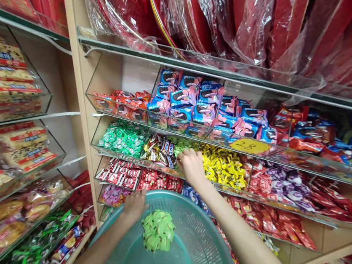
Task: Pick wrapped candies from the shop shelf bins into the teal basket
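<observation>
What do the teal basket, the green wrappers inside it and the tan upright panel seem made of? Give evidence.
Teal basket: probably plastic, low sheen; perforated wall looks moulded.
Green wrappers: perhaps plastic film, fairly matte; flat packet shapes, but paper possible.
Tan upright panel: likely wood or laminate, matte; pale colour, grain unclear.

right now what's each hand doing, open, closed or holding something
Left hand: closed on the rim of the green basket.
Right hand: fingers curled at shelved light green packets; cannot tell whether it holds any.

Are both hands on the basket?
No, the left hand grips the rim of the basket, but the right hand is at the shelf's light green candies.
</observation>
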`<state>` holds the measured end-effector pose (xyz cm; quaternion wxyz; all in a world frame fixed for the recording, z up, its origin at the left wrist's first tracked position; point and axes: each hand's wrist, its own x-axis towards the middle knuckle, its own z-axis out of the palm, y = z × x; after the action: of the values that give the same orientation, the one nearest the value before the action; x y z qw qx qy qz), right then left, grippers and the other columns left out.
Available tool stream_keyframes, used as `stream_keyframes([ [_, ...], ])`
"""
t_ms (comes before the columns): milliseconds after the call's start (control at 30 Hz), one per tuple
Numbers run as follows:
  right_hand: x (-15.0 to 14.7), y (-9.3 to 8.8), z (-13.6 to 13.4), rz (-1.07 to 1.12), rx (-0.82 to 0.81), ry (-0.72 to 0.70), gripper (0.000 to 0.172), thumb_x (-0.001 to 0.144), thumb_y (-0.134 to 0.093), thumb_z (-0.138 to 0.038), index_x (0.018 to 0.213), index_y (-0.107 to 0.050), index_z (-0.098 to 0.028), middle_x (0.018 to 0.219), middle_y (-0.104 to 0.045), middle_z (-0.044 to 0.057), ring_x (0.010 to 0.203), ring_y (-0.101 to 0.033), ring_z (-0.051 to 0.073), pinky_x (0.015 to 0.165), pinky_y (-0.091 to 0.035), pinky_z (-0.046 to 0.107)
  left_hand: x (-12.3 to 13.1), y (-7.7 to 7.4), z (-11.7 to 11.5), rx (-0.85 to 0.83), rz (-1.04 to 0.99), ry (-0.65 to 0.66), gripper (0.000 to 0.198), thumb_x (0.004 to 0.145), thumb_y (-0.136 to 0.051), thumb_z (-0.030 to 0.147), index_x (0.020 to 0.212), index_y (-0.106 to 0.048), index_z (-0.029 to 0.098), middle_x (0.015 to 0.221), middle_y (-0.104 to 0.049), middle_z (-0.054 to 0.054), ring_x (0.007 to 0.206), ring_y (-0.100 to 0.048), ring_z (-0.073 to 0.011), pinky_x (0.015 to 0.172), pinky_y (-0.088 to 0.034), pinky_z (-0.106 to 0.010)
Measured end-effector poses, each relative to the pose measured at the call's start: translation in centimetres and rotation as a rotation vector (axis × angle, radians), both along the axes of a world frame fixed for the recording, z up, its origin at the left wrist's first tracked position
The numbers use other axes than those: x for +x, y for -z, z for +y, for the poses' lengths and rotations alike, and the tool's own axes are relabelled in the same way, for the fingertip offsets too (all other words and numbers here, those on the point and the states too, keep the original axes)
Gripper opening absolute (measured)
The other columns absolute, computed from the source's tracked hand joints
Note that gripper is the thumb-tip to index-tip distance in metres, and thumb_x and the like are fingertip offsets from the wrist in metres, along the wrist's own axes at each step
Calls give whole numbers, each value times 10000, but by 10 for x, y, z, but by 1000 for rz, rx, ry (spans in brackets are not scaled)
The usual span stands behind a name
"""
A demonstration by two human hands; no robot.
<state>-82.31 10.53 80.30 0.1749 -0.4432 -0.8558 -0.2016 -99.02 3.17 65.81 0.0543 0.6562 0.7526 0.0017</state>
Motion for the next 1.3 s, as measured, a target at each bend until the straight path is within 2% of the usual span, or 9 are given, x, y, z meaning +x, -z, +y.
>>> stream_keyframes([
  [100,-4,7,18,-88,106,81,177,841,-441,-151,816,-616,-139,857,-577,117,878,-427,228,737,-235,356,-2,2,0,5,-7,-10,410,791,-478,318,1164,-456,150,1093,-564,-154,996,-543,-273,810,-412,-381],
  [233,-13,24,32,-123,147,87,193,828,-438,-120,823,-631,-130,854,-592,124,880,-425,240,786,-236,390,-7,7,1,25,-19,-24,429,779,-493,320,1168,-449,146,1084,-568,-151,995,-540,-276,813,-409,-377],
  [367,-17,31,37,-133,152,112,218,826,-428,-105,845,-644,-126,869,-600,133,889,-427,244,825,-228,406,-11,8,1,17,-23,-37,415,781,-487,325,1153,-448,147,1075,-569,-148,991,-542,-264,817,-404,-372],
  [667,-19,33,39,-86,133,137,234,824,-421,-83,839,-652,-112,882,-597,152,895,-436,248,836,-222,405,-14,1,-1,5,-7,-42,396,785,-469,333,1139,-453,156,1076,-569,-144,991,-546,-260,801,-419,-364],
  [1033,-18,29,36,-41,72,136,231,823,-422,-79,842,-649,-114,876,-589,160,900,-431,256,822,-207,401,-16,5,0,13,0,-35,420,775,-481,330,1156,-448,156,1067,-572,-140,981,-545,-253,813,-416,-362],
  [1300,-15,18,25,-28,124,141,217,837,-405,-113,807,-620,-126,834,-571,134,869,-414,250,765,-211,390,-16,5,-1,26,4,-21,404,780,-483,318,1141,-463,138,1053,-581,-147,964,-553,-259,786,-420,-355],
])
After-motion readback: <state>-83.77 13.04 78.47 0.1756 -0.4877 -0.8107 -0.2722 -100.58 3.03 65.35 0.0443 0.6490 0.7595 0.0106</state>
